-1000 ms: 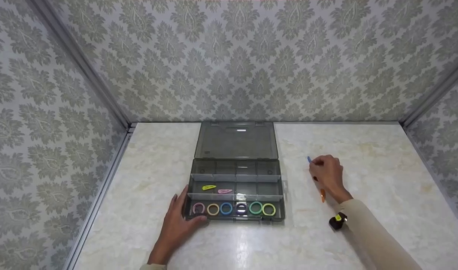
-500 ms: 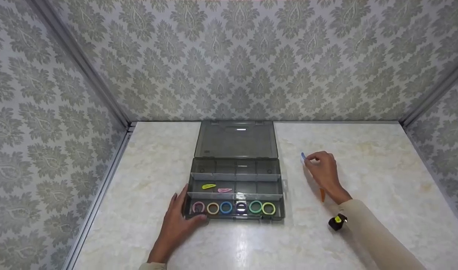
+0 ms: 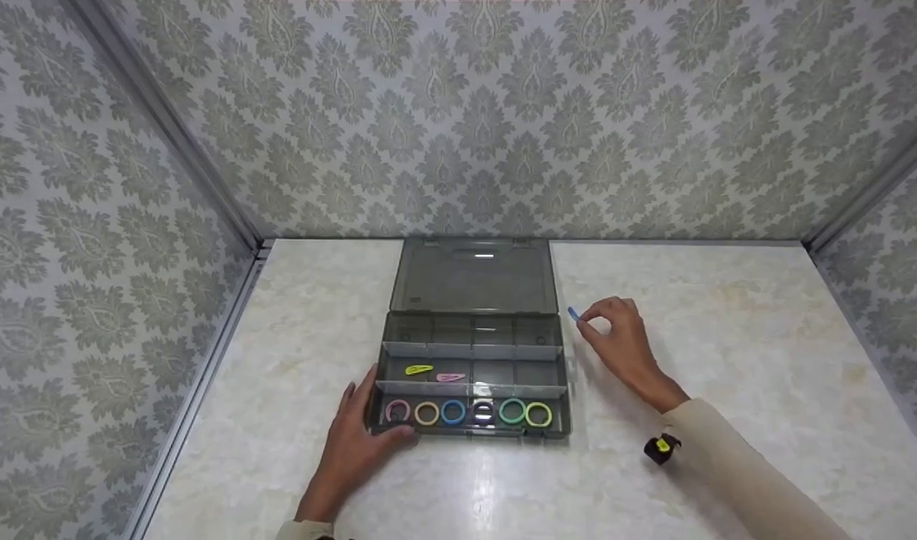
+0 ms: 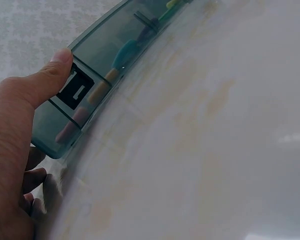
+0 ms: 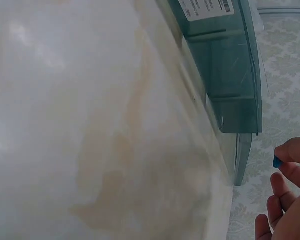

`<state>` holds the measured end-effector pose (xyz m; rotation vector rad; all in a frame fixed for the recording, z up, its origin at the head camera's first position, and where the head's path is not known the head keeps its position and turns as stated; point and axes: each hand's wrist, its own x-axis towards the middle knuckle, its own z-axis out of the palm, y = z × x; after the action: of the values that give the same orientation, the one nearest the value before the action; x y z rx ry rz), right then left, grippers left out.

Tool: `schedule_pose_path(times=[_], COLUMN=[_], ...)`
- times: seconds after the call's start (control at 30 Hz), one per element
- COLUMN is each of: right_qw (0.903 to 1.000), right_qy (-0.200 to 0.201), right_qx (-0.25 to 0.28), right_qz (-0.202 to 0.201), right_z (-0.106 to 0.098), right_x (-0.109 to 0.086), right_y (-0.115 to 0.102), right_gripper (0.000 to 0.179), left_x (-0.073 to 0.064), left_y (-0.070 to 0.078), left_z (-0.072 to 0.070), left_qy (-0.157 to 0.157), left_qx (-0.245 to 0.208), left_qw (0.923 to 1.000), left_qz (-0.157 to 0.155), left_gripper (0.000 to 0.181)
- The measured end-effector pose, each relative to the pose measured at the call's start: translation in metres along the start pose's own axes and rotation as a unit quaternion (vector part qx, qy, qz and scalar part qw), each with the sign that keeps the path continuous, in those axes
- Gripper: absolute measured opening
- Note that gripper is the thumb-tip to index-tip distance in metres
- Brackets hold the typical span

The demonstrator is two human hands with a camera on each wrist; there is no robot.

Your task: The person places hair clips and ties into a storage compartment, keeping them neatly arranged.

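A smoky see-through organizer box (image 3: 567, 397) lies with its lid (image 3: 474, 276) folded back. My left hand (image 3: 353, 442) holds its front left corner; in the left wrist view the thumb lies on the front wall beside a black latch (image 4: 76, 86). To the right of the box, my right hand (image 3: 620, 337) pinches a small blue hair clip (image 3: 573, 313) between thumb and fingertips, above the table. A yellow hair clip (image 3: 419, 370) and a pink hair clip (image 3: 451, 377) lie in the middle row. Several coloured hair ties, including a blue one (image 3: 453, 412), line the front row.
The box stands on a pale marbled table (image 3: 728, 322). Patterned walls (image 3: 480, 112) enclose its back and sides. Thin dividers (image 3: 473, 388) separate the rows of the box. A black wrist-worn device (image 3: 660, 448) sits at the right sleeve.
My right hand has lifted the blue hair clip and carried it left, close to the box. The orange clip near the right wrist is now hidden by the arm. My left hand stays put.
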<state>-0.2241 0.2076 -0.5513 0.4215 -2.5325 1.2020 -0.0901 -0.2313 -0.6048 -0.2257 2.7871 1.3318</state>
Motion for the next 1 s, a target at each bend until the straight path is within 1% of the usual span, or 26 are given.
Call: schedule_pose_path(times=[0.23, 0.5, 0.57, 0.73, 0.8, 1.0], right_qw=[0.9983, 0.9929, 0.9914, 0.9863, 0.9841, 0.9797], right_qy=[-0.022, -0.054, -0.061, -0.079, -0.085, -0.116], right_qx=[0.002, 0.003, -0.002, -0.013, -0.015, -0.023], right_qz=[-0.053, -0.106, -0.116, -0.145, -0.155, -0.162], right_z=[0.012, 0.023, 0.026, 0.032, 0.035, 0.041], right_x=[-0.005, -0.011, -0.012, -0.013, -0.013, -0.013], right_y=[-0.022, -0.036, -0.039, -0.049, -0.052, -0.060], right_gripper=[0.010, 0.014, 0.014, 0.012, 0.011, 0.009], left_x=[0.000, -0.001, -0.001, -0.002, -0.002, 0.000], left_y=[0.002, 0.001, 0.001, -0.001, -0.002, -0.003], left_z=[0.000, 0.000, 0.000, 0.001, 0.001, 0.001], left_qy=[-0.003, 0.001, 0.003, 0.014, 0.016, 0.010], left_qx=[0.003, 0.000, -0.001, 0.005, 0.008, 0.002], left_qw=[1.0000, 1.0000, 1.0000, 0.9996, 0.9994, 0.9997], left_qz=[-0.002, 0.000, 0.004, 0.026, 0.031, 0.024], left_gripper=[0.128, 0.128, 0.128, 0.126, 0.126, 0.128])
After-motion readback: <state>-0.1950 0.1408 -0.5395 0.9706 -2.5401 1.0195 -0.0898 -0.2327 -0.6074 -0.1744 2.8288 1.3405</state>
